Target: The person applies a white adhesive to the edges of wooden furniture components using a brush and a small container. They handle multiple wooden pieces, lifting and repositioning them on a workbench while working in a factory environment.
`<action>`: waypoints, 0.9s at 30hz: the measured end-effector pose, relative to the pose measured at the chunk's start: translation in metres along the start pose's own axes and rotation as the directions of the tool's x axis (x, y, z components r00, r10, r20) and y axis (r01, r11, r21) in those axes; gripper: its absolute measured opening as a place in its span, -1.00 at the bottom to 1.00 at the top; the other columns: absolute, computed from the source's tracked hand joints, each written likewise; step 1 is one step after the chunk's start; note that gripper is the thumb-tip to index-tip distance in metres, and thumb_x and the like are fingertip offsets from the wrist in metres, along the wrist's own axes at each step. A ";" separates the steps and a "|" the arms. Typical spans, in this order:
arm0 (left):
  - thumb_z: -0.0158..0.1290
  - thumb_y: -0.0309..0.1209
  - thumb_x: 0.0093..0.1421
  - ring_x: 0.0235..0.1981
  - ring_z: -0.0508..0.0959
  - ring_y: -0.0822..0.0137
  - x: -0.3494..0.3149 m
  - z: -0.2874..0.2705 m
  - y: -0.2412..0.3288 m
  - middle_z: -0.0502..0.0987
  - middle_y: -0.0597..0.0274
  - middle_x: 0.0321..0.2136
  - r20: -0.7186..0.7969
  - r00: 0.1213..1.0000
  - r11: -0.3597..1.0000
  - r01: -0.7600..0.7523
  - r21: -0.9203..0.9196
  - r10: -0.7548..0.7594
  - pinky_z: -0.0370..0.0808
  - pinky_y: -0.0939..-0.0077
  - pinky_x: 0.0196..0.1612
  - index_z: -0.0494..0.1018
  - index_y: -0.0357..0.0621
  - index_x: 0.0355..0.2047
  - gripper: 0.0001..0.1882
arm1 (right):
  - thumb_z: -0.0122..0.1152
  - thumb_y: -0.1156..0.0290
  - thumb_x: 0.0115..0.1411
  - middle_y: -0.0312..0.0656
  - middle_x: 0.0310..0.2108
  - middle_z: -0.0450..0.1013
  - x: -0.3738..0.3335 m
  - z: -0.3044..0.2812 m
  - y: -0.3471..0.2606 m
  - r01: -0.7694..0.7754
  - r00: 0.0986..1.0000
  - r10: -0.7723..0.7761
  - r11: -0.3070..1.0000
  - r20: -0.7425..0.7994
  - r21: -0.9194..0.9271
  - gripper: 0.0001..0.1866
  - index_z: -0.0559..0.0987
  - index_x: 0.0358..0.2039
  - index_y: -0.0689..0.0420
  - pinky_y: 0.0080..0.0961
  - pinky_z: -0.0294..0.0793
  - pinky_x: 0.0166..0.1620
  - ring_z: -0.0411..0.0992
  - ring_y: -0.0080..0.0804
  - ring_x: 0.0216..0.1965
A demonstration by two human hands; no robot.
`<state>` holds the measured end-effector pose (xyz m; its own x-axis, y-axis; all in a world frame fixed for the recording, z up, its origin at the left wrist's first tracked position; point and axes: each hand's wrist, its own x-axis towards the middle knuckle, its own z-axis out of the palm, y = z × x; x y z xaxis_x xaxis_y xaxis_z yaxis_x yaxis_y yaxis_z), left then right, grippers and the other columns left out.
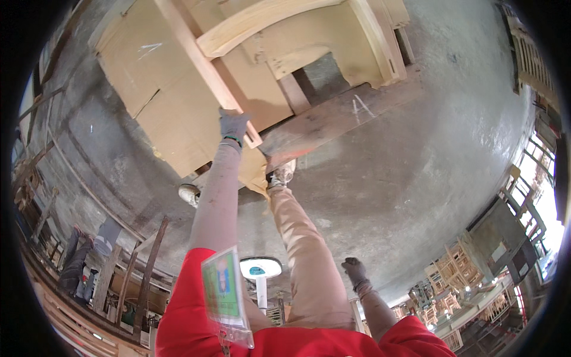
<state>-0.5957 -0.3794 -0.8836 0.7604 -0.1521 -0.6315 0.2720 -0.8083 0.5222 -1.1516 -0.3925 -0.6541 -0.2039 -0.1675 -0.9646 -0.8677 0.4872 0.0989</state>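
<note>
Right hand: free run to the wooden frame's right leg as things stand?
Probably yes, with a forward reach: the right hand looks empty, and nothing seems to block it over the floor before the right leg. The left hand is on the other leg, out of the way.

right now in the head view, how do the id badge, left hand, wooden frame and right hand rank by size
Largest to smallest:
1. Wooden frame
2. ID badge, probably enlarged by nearness
3. Left hand and right hand: too alike to rank
</note>
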 end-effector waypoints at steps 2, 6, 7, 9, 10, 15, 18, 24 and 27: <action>0.18 -0.26 -0.21 -0.24 0.48 0.02 -0.010 0.023 0.003 0.37 -0.14 -0.15 0.031 0.999 0.998 0.042 -0.040 -0.041 0.43 0.34 -0.16 0.09 -0.38 -0.04 -0.22 | 0.17 0.27 -0.03 -0.15 -0.13 0.42 -0.002 -0.012 0.010 -0.034 0.999 0.034 0.997 0.004 -0.070 -0.64 0.51 -0.21 0.13 -0.45 0.31 -0.01 0.35 -0.23 -0.06; 0.16 -0.29 -0.21 -0.27 0.48 0.04 -0.057 0.008 0.028 0.41 -0.08 -0.23 0.080 0.997 0.999 0.012 0.048 -0.015 0.42 0.32 -0.18 0.10 -0.31 -0.07 -0.29 | 0.08 0.39 0.05 -0.18 -0.14 0.43 0.001 -0.054 -0.012 0.259 0.965 -0.258 0.966 -0.051 0.013 -0.72 0.48 -0.19 0.14 -0.50 0.33 -0.05 0.36 -0.31 -0.09; 0.16 -0.31 -0.22 -0.28 0.48 0.06 -0.075 -0.008 0.040 0.42 -0.06 -0.26 0.071 0.997 0.994 -0.011 0.106 0.003 0.44 0.31 -0.21 0.08 -0.31 -0.06 -0.27 | 0.04 0.43 0.09 -0.20 -0.15 0.42 -0.001 -0.068 -0.032 0.216 0.975 -0.189 0.922 -0.116 0.321 -0.71 0.44 -0.14 0.18 -0.55 0.36 -0.10 0.36 -0.43 -0.10; 0.15 -0.36 -0.22 -0.35 0.48 0.14 -0.118 -0.043 0.080 0.43 0.00 -0.34 0.016 0.997 0.984 0.068 0.164 -0.072 0.46 0.33 -0.33 0.07 -0.30 -0.05 -0.28 | 0.05 0.46 0.10 -0.21 -0.12 0.38 -0.009 -0.110 -0.069 0.347 0.936 -0.221 0.719 -0.275 0.602 -0.70 0.40 -0.12 0.23 -0.55 0.37 -0.14 0.36 -0.47 -0.14; 0.14 -0.40 -0.21 -0.40 0.48 0.20 -0.140 -0.075 0.102 0.43 0.04 -0.38 -0.072 0.985 0.971 0.167 0.170 -0.157 0.47 0.35 -0.41 0.07 -0.29 -0.04 -0.29 | 0.06 0.40 0.12 -0.22 -0.16 0.39 -0.020 -0.124 -0.109 0.449 0.890 -0.288 0.692 -0.354 0.566 -0.67 0.38 -0.10 0.22 -0.52 0.36 -0.11 0.36 -0.43 -0.15; 0.11 -0.53 -0.23 -0.53 0.41 0.39 -0.237 -0.230 0.110 0.37 0.16 -0.45 0.060 0.995 0.958 0.095 -0.270 -0.082 0.43 0.50 -0.55 0.06 -0.18 0.03 -0.25 | -0.10 -0.11 0.15 0.01 0.06 0.15 -0.077 -0.207 -0.216 0.364 0.862 -0.461 0.275 -0.210 0.890 -0.25 0.11 0.13 0.24 -0.22 0.26 0.03 0.25 -0.08 0.00; 0.11 -0.51 -0.25 -0.44 0.42 0.36 -0.307 -0.315 0.145 0.38 0.16 -0.41 0.019 0.995 0.995 0.100 -0.010 -0.100 0.44 0.50 -0.45 0.07 -0.19 0.03 -0.24 | -0.19 -0.21 0.13 0.04 0.08 0.13 -0.107 -0.204 -0.260 0.149 0.808 -0.580 0.364 0.099 0.919 -0.18 0.09 0.15 0.25 -0.27 0.25 0.04 0.24 -0.10 0.01; 0.17 -0.31 -0.26 -0.27 0.48 0.16 -0.377 -0.457 0.173 0.43 -0.04 -0.29 0.237 0.969 0.952 -0.134 0.277 0.067 0.42 0.40 -0.22 0.07 -0.27 0.05 -0.16 | 0.05 0.13 0.13 -0.17 -0.32 0.39 -0.112 -0.097 -0.231 0.137 0.851 -0.180 0.983 0.494 0.121 -0.52 0.31 -0.06 0.20 -0.39 0.41 -0.27 0.33 -0.43 -0.37; 0.20 -0.15 -0.26 -0.22 0.49 -0.01 -0.436 -0.497 0.214 0.44 -0.20 -0.25 0.094 0.969 0.833 0.145 0.534 -0.229 0.41 0.30 -0.18 0.07 -0.21 0.08 -0.10 | 0.22 0.17 -0.01 -0.25 -0.47 0.39 -0.202 -0.042 -0.203 0.243 0.848 -0.198 0.969 0.492 -0.030 -0.57 0.41 -0.21 0.19 -0.42 0.40 -0.38 0.36 -0.46 -0.44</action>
<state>-0.5756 -0.2034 -0.2112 0.6192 -0.0161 -0.7851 0.0214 -0.9991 0.0374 -0.9532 -0.4934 -0.4689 0.2217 0.1828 -0.9578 -0.9043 0.4062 -0.1317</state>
